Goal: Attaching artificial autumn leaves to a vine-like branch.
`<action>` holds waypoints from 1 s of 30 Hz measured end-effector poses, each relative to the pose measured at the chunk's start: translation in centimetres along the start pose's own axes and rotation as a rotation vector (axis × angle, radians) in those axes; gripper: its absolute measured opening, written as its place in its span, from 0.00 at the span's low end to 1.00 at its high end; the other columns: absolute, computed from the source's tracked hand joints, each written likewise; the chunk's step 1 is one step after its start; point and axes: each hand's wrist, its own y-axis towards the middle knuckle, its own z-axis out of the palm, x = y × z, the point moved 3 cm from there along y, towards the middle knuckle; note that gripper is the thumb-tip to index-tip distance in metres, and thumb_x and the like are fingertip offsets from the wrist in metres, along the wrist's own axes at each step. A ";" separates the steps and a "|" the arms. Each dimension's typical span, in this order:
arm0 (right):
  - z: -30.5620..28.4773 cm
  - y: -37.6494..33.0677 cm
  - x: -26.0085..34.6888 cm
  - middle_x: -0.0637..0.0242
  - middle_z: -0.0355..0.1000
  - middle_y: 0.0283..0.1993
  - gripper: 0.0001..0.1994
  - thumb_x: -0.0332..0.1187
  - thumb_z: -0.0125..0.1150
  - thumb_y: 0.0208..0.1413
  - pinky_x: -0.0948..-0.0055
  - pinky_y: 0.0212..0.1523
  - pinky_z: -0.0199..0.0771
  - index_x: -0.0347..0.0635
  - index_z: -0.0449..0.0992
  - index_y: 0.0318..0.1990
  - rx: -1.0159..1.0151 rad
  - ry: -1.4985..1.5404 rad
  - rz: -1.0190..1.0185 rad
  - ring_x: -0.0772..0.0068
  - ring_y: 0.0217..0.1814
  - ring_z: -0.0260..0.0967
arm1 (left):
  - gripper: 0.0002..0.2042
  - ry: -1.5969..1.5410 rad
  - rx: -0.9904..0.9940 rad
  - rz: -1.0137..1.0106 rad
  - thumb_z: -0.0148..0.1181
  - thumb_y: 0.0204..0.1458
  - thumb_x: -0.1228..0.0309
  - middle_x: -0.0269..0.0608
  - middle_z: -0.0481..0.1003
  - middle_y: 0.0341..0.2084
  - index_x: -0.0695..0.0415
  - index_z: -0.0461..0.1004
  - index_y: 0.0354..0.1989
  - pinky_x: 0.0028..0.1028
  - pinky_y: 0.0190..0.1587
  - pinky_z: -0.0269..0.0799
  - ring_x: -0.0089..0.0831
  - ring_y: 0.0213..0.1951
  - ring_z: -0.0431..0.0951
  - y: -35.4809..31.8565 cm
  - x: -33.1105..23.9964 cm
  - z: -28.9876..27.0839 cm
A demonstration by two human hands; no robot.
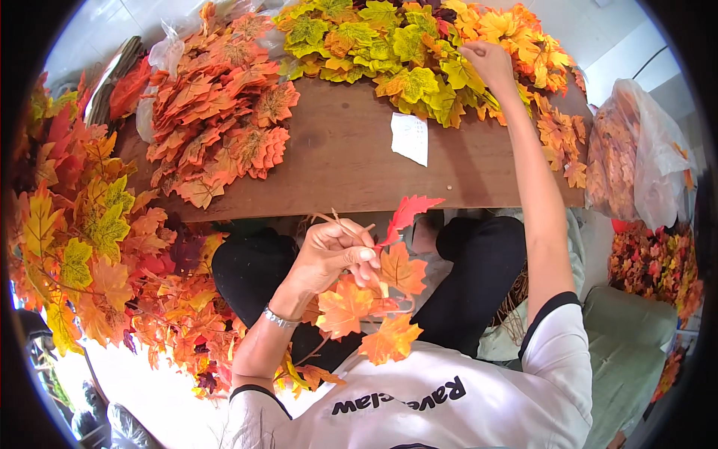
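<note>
My left hand (336,251), with a metal bracelet or watch at its wrist, is closed on the stem of an artificial maple leaf branch (343,307) over my lap. Orange leaves hang below the fingers, and a red leaf (407,218) sticks up beside the thumb. Bare brown stem ends show behind the knuckles. My right arm stretches to the far side of the table, where my right hand (490,63) has its fingers pinched together at the edge of a pile of yellow-green leaves (411,86). Anything between those fingertips is too small to make out.
On the brown table (336,161) lie a heap of orange-red leaves (217,105), orange-yellow leaves (523,45) and a white paper slip (409,139). Leafy branches (105,247) crowd my left side. A clear plastic bag of leaves (632,153) stands right of the table.
</note>
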 end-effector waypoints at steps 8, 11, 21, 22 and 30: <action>1.1 2.1 -1.6 0.57 0.74 0.25 0.09 0.37 0.61 0.41 0.67 0.35 0.71 0.41 0.79 0.27 0.183 -0.161 0.008 0.60 0.30 0.73 | 0.04 0.112 -0.040 -0.047 0.56 0.47 0.81 0.52 0.76 0.23 0.68 0.71 0.32 0.26 0.23 0.77 0.37 0.25 0.79 -0.2 -0.5 0.2; 0.5 1.9 -3.3 0.60 0.74 0.22 0.10 0.37 0.60 0.42 0.71 0.34 0.72 0.39 0.78 0.27 0.245 -0.133 0.007 0.67 0.27 0.73 | 0.04 0.118 0.009 0.002 0.57 0.48 0.80 0.51 0.76 0.24 0.68 0.70 0.32 0.24 0.24 0.76 0.33 0.24 0.78 0.0 -0.7 0.2; -4.2 -11.4 7.9 0.56 0.69 0.36 0.07 0.23 0.53 0.49 0.67 0.46 0.71 0.31 0.69 0.37 0.393 1.853 0.216 0.60 0.45 0.68 | 0.05 0.122 -0.171 0.039 0.56 0.49 0.79 0.48 0.75 0.24 0.67 0.68 0.32 0.22 0.25 0.76 0.29 0.22 0.77 0.5 -0.2 -0.8; -4.3 -14.6 12.1 0.58 0.69 0.35 0.08 0.22 0.54 0.48 0.68 0.43 0.70 0.32 0.69 0.37 0.268 1.770 0.473 0.63 0.42 0.68 | 0.05 0.120 -0.167 0.038 0.56 0.49 0.79 0.48 0.75 0.24 0.67 0.68 0.32 0.22 0.25 0.76 0.28 0.22 0.77 0.6 0.0 -0.9; 2.6 -24.0 16.8 0.65 0.68 0.27 0.04 0.25 0.56 0.52 0.76 0.32 0.68 0.33 0.71 0.33 0.474 1.511 0.573 0.76 0.28 0.67 | 0.06 0.090 -0.155 0.063 0.56 0.49 0.79 0.51 0.75 0.25 0.66 0.68 0.34 0.21 0.24 0.75 0.27 0.22 0.76 0.8 -0.1 -0.2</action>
